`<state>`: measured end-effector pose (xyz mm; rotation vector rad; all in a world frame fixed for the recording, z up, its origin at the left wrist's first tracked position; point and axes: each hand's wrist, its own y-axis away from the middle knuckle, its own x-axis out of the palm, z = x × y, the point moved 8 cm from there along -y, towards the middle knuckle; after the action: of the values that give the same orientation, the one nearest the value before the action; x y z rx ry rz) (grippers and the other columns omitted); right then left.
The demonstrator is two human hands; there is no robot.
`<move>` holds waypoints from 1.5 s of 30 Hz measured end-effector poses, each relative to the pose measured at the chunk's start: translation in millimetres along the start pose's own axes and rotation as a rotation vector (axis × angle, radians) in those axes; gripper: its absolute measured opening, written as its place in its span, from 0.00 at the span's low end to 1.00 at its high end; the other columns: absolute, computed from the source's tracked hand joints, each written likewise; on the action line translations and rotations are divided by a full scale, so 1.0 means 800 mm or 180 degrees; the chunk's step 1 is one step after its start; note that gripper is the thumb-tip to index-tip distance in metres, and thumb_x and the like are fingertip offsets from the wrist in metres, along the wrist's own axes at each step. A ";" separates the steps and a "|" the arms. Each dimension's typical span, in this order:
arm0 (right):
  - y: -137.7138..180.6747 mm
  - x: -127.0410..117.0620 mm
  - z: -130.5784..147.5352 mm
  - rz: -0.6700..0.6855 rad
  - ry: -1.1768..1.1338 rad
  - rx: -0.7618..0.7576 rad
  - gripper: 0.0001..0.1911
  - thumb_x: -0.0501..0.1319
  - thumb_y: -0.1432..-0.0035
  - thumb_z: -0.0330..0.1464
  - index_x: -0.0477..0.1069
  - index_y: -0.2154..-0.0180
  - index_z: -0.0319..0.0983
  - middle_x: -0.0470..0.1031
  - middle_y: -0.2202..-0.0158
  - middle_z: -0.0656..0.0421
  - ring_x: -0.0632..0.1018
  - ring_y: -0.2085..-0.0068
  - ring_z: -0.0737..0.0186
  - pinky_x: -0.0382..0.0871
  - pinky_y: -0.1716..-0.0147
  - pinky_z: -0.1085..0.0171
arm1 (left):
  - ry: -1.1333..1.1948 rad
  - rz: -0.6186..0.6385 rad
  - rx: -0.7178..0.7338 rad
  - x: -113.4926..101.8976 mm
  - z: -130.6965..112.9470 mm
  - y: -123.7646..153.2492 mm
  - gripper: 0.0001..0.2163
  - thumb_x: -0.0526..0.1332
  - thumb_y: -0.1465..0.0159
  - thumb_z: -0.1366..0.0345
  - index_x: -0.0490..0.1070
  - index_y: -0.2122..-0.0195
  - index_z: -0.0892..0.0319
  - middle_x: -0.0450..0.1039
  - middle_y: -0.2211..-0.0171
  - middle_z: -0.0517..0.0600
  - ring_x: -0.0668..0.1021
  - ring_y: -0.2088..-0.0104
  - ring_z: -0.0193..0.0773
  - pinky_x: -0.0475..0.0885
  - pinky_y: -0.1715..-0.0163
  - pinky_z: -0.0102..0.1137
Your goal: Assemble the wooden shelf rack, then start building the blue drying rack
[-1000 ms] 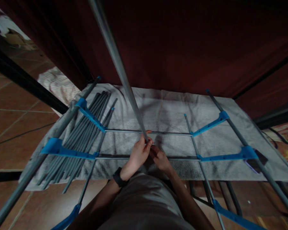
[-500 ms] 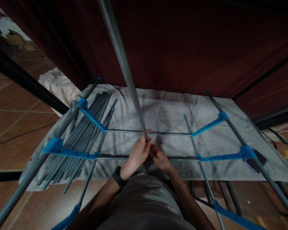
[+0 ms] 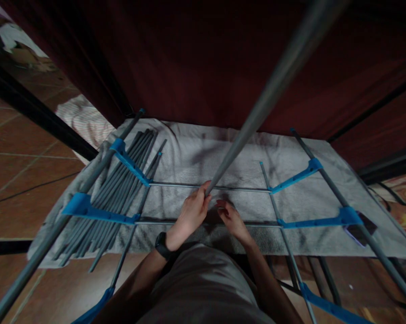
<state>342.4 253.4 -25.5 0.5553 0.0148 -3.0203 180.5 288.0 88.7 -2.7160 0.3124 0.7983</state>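
Observation:
My left hand [image 3: 193, 210], with a dark watch on the wrist, is closed round the lower end of a long grey metal tube [image 3: 246, 130]. The tube slants up and to the right, its far end beyond the top of the view. Just to the right, my right hand [image 3: 232, 220] is apart from the tube, fingers loosely bent and nothing seen in them. Beneath both hands lies a frame of grey tubes with blue plastic brackets [image 3: 110, 215] at the left and more blue brackets [image 3: 310, 221] at the right. Two thin crossbars [image 3: 246, 188] join its sides.
A bundle of loose grey tubes [image 3: 122, 193] lies at the left on a cloth-covered table [image 3: 182, 153]. A phone [image 3: 361, 229] rests under the frame's right side. Behind the table hangs a dark red curtain [image 3: 196, 67]. Tiled floor [image 3: 20, 180] shows at the left.
The tube's upper part has swung from leaning left to leaning right. My right hand has come off its lower end and moved slightly right; my left hand still grips it.

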 end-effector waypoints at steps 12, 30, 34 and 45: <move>-0.002 -0.033 -0.016 -0.0277 -0.0047 0.0054 0.18 0.57 0.34 0.41 0.76 0.49 0.41 0.80 0.46 0.49 0.80 0.45 0.53 0.75 0.45 0.52 | -0.0604 -0.0143 0.0177 -0.016 0.025 -0.004 0.21 0.52 0.27 0.67 0.64 0.34 0.55 0.78 0.44 0.56 0.81 0.48 0.46 0.75 0.46 0.41; 0.001 -0.055 -0.029 -0.0490 -0.0203 0.0147 0.17 0.61 0.37 0.45 0.78 0.53 0.43 0.79 0.45 0.50 0.77 0.42 0.50 0.71 0.42 0.50 | -0.1348 -0.0042 0.0078 -0.015 0.056 0.009 0.17 0.51 0.28 0.70 0.71 0.41 0.58 0.80 0.50 0.58 0.82 0.52 0.47 0.77 0.49 0.41; 0.000 -0.054 -0.031 -0.0533 -0.0309 0.0178 0.18 0.63 0.39 0.47 0.79 0.55 0.44 0.80 0.47 0.50 0.77 0.42 0.48 0.70 0.41 0.48 | -0.1296 -0.0023 -0.0052 -0.013 0.064 0.010 0.17 0.52 0.28 0.71 0.71 0.42 0.60 0.80 0.50 0.58 0.82 0.52 0.48 0.78 0.50 0.40; 0.000 -0.054 -0.036 -0.0540 -0.0451 0.0223 0.18 0.64 0.39 0.48 0.79 0.55 0.44 0.79 0.44 0.52 0.76 0.42 0.50 0.68 0.40 0.49 | -0.1318 0.0157 -0.0350 -0.014 0.081 0.018 0.19 0.52 0.30 0.74 0.71 0.41 0.60 0.80 0.50 0.58 0.82 0.50 0.49 0.77 0.51 0.40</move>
<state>392.6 256.6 -37.6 0.3610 -0.0544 -3.2293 135.0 298.0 39.7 -2.5611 0.2472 1.3961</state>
